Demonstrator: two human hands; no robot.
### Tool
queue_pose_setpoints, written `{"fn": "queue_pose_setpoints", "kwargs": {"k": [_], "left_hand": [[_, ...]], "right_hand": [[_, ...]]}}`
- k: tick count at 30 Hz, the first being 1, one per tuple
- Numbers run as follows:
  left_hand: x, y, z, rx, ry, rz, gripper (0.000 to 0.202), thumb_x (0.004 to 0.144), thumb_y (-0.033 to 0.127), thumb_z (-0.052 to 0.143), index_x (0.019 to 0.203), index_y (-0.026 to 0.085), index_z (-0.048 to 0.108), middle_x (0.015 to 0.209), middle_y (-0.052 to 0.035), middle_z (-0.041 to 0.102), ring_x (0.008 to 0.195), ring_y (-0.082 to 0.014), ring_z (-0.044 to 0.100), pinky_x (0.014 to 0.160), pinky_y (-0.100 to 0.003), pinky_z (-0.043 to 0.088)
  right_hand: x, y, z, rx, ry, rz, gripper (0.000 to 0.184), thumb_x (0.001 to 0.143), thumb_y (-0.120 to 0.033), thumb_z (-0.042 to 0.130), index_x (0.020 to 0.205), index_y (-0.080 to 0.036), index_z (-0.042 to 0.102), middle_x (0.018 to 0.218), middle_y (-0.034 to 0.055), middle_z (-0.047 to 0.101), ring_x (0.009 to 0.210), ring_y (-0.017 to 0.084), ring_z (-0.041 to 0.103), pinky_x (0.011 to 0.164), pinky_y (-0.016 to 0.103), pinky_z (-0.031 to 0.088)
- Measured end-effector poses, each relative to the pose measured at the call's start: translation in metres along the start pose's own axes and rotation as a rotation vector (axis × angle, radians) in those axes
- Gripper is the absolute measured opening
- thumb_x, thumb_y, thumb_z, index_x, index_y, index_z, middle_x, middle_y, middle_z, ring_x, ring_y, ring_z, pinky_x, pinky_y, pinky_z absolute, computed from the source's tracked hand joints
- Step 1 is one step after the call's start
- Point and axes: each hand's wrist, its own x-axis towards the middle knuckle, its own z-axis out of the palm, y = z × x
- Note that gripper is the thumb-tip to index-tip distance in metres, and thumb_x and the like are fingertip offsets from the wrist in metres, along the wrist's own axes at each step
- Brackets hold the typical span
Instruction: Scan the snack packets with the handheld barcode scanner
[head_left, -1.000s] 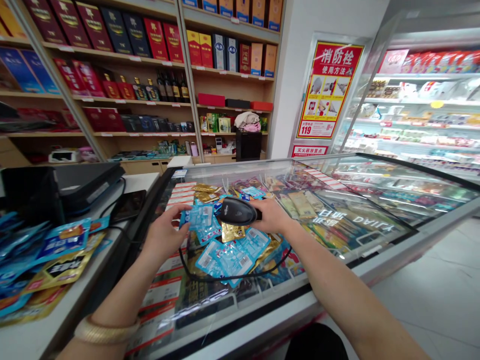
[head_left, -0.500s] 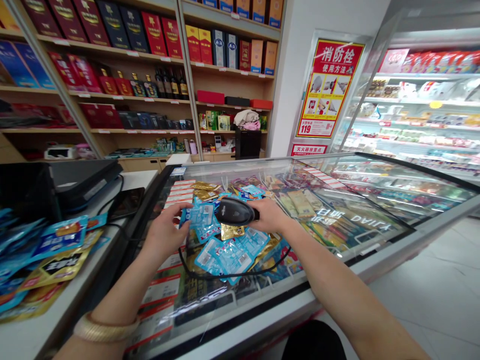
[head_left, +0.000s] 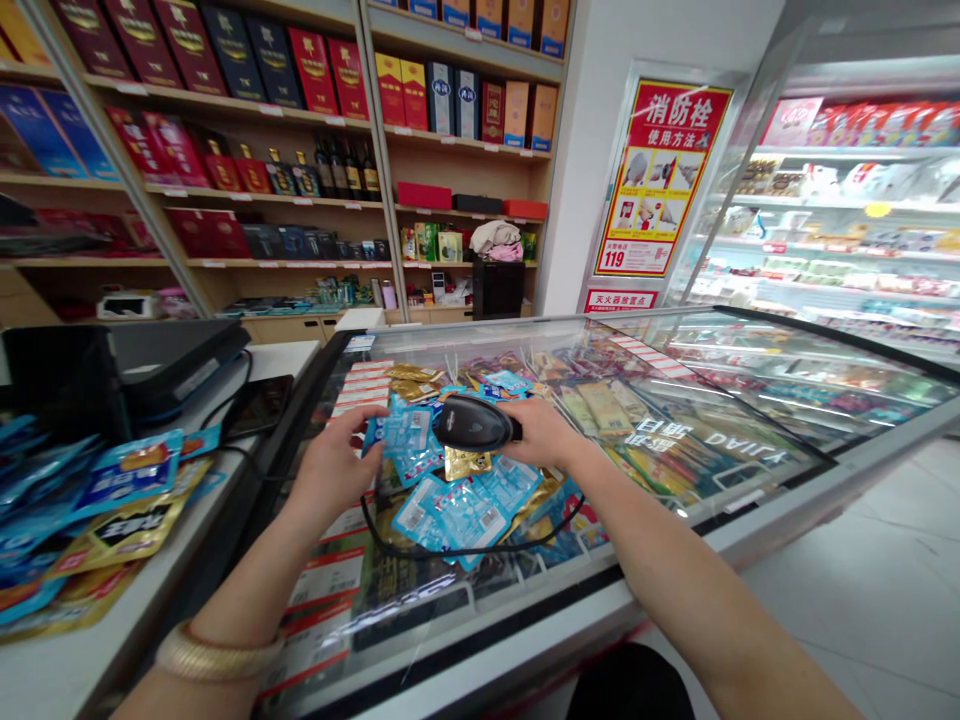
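Note:
My right hand (head_left: 541, 432) grips a black barcode scanner (head_left: 474, 423), its head pointing left at a light blue snack packet (head_left: 396, 432). My left hand (head_left: 334, 464) holds that packet by its left edge, just above the glass lid of a chest freezer (head_left: 697, 440). Below the two hands a heap of blue and gold packets (head_left: 457, 505) lies on the glass. The scanner's black cable (head_left: 450, 550) loops under the heap toward the left. A gold bracelet (head_left: 217, 655) sits on my left wrist.
A white counter (head_left: 90, 640) at left carries more blue and gold packets (head_left: 97, 510), a black till machine (head_left: 112, 375) and a dark phone (head_left: 259, 405). Shelves of boxed goods and bottles (head_left: 315, 120) fill the back wall. An open refrigerated display (head_left: 847, 210) stands at right.
Almost nothing has moved; both hands keep the packet and scanner in the same spot while the view shifts slightly.

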Motion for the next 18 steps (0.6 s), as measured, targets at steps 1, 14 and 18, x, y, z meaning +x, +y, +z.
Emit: {"fn": "queue_pose_setpoints", "kwargs": {"k": [1,14,18], "left_hand": [[0.0,0.001,0.0,-0.002,0.006,-0.005,0.038,0.066,0.032,0.054,0.102,0.021,0.063,0.103,-0.0055,0.068,0.081,-0.0196,0.063,0.082,-0.036,0.052],[-0.041,0.013,-0.088,0.344,0.44,0.129,0.023,0.081,0.037,0.054,0.094,0.022,0.066,0.093,-0.0017,0.07,0.085,-0.0189,0.065,0.082,-0.031,0.051],[-0.089,-0.032,-0.137,0.536,0.59,0.238,0.02,0.08,0.04,0.056,0.086,0.023,0.065,0.086,-0.0027,0.07,0.082,-0.0196,0.066,0.077,-0.03,0.05]], "right_hand": [[0.0,0.001,0.0,0.013,0.008,0.0,0.02,0.074,-0.029,0.068,0.092,-0.021,0.068,0.085,0.004,0.072,0.083,0.021,0.065,0.069,0.025,0.042],[-0.004,0.014,0.004,0.098,0.079,0.046,0.025,0.07,-0.024,0.065,0.095,-0.019,0.068,0.088,0.0056,0.072,0.082,0.022,0.067,0.072,0.027,0.045],[-0.004,0.012,0.002,0.085,0.065,0.062,0.025,0.071,-0.024,0.062,0.094,-0.02,0.067,0.088,0.0053,0.072,0.082,0.022,0.066,0.072,0.027,0.045]]}}
